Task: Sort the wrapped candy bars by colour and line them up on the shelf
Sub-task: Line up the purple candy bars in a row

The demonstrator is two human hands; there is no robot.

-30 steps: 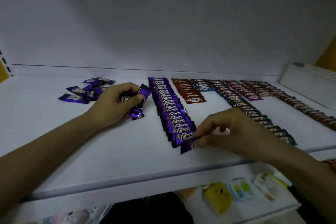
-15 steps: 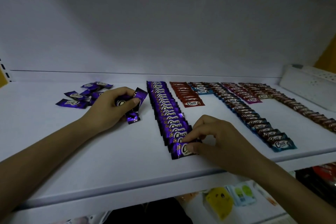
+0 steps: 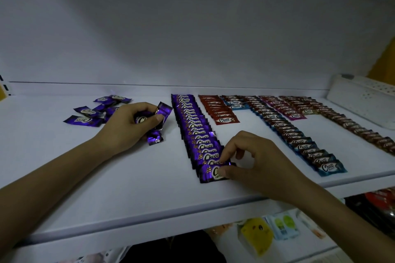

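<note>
Head view, single frame.

Left hand (image 3: 126, 126): left of centre, resting on the white shelf (image 3: 128, 188). Fingers and thumb are curled round a bundle of purple bars (image 3: 163, 111). Wrapper ends stick out past the fingertips and below the palm. Number in the bundle: cannot tell.

Right hand (image 3: 256, 166): centre right, fingers curled. Thumb and forefinger pinch the front purple bar (image 3: 208, 174), which lies flat at the near end of the purple row (image 3: 192, 126), overlapping the bar behind.

Counts:
- Loose purple bars (image 3: 89, 113), upper left: five or six in a scattered heap; overlap prevents an exact count.
- Lines of bars running from the back wall toward the shelf edge: six clearly told apart.
- Purple row: over twenty, shingled.
- Red row (image 3: 218, 109): roughly nine.
- Short blue stack (image 3: 235, 104): two or three.
- Long blue row (image 3: 299, 143): over twenty, reaching nearly to the shelf edge.
- Magenta row (image 3: 284, 107): too small to count.
- Brown row (image 3: 352, 126): runs out of frame at right.

Containers: white perforated basket (image 3: 363, 100), far right of the shelf; contents hidden.

Lower shelf (image 3: 299, 250), bottom of frame: a yellow packet (image 3: 256, 239) among other blurred packets.
</note>
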